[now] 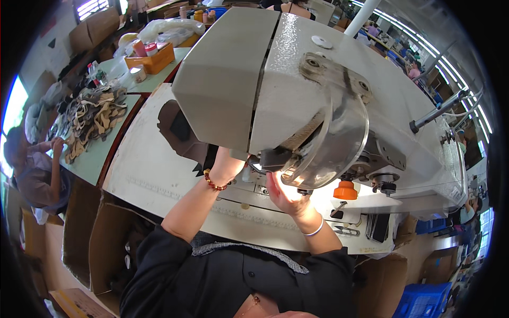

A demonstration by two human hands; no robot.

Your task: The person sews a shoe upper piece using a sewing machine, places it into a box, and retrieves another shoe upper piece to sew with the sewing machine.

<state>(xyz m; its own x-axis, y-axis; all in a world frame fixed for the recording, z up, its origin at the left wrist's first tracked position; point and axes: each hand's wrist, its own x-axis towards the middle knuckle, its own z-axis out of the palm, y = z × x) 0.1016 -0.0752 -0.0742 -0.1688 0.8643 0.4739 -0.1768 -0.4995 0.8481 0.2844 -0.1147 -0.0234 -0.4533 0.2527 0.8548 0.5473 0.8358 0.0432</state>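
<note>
A big grey-white industrial sewing machine (297,79) fills the middle of the view, with a clear curved guard (339,143) over its needle area. My left hand (229,161) reaches under the machine head; its fingers are hidden behind the housing. A bead bracelet sits on that wrist. My right hand (286,193) is raised below the guard in bright lamp light, palm toward me; what it touches is hidden. A dark brown piece of material (180,132) lies on the white worktable (148,175) just left of my left hand.
An orange knob (345,190) and small clips lie right of my hands. Open cardboard boxes (106,249) stand at lower left, a blue crate (424,299) at lower right. Another person (32,169) works at a green table (98,153) piled with beige and dark cut pieces (95,119).
</note>
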